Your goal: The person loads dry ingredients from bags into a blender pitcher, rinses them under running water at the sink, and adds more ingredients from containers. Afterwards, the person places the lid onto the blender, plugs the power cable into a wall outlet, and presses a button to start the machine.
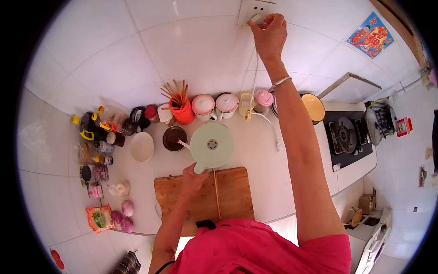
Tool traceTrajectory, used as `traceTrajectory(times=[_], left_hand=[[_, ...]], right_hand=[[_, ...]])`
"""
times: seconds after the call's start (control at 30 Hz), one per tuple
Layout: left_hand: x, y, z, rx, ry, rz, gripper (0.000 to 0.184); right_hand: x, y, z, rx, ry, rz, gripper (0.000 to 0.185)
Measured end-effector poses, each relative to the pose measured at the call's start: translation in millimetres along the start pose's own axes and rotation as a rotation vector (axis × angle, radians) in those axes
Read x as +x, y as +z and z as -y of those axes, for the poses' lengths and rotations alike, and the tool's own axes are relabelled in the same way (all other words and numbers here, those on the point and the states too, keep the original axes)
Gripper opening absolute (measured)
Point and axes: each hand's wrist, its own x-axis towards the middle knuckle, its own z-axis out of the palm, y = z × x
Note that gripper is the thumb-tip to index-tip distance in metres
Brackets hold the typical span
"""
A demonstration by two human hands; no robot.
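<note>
My right hand [270,34] reaches up to the wall socket [248,10] and pinches a white plug [258,19] at its lower part. A white cord [256,68] hangs from there down to the counter. Low in the middle, my left hand [194,179] closes around the tab-like handle of a pale green round-topped container [212,141], which has a small round vent at its centre. My fingers are partly hidden under the handle. Just left of it stands a metal bowl [172,134] of dark content with a spoon [183,144] in it. A wooden cutting board [235,192] lies below.
Along the wall stand a red chopstick holder [182,113], lidded enamel mugs [203,105] and a pink-lidded jar [264,98]. A white bowl [142,147], several bottles [86,125] and onions [127,208] are at left. The gas stove [344,137] is at right.
</note>
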Motion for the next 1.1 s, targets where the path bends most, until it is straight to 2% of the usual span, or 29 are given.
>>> traceTrajectory(times=[0.07, 0.17, 0.27, 0.37, 0.47, 0.57, 0.63, 0.7, 0.77, 0.83, 0.9, 0.97, 1.1], left_hand=[[3, 1, 6, 0.028, 0.018, -0.012, 0.022], [2, 1, -3, 0.101, -0.025, -0.008, 0.022], [1, 2, -9, 0.118, 0.003, -0.001, 0.02], [0, 1, -16, 0.097, -0.092, 0.032, 0.018], [-4, 4, -32, -0.154, -0.229, 0.033, 0.016], [-2, 3, -3, -0.064, -0.108, -0.019, 0.015], [-1, 4, -14, -0.028, -0.148, -0.032, 0.015], [-3, 7, -19, 0.005, -0.172, -0.039, 0.015], [-2, 9, -17, 0.03, -0.182, -0.054, 0.014], [-3, 13, -30, 0.123, -0.201, -0.097, 0.013], [-2, 11, -21, 0.147, -0.175, -0.104, 0.013], [2, 2, 1, 0.1, -0.097, -0.068, 0.013], [-6, 15, -17, 0.136, -0.196, -0.182, 0.014]], right_hand=[[2, -2, 3, 0.037, 0.03, -0.011, 0.03], [5, -3, -2, 0.038, -0.123, 0.029, 0.025], [8, -6, 4, -0.02, -0.056, 0.076, 0.022], [27, 9, -1, 0.089, -0.128, 0.036, 0.026], [26, 14, -11, -0.008, -0.223, -0.02, 0.027], [25, -6, -9, 0.176, -0.08, 0.197, 0.026], [8, -27, -22, 0.093, -0.114, 0.267, 0.02], [-26, -63, -36, 0.022, -0.077, 0.338, 0.017], [-88, -106, -48, 0.25, 0.203, 0.411, 0.017], [-160, -139, -103, -0.073, 0.12, 0.552, 0.025], [-247, -181, -174, -0.167, 0.23, 0.727, 0.024], [-307, -220, -209, -0.426, 0.29, 0.901, 0.022], [-365, -246, -234, -0.467, 0.571, 0.897, 0.027]])
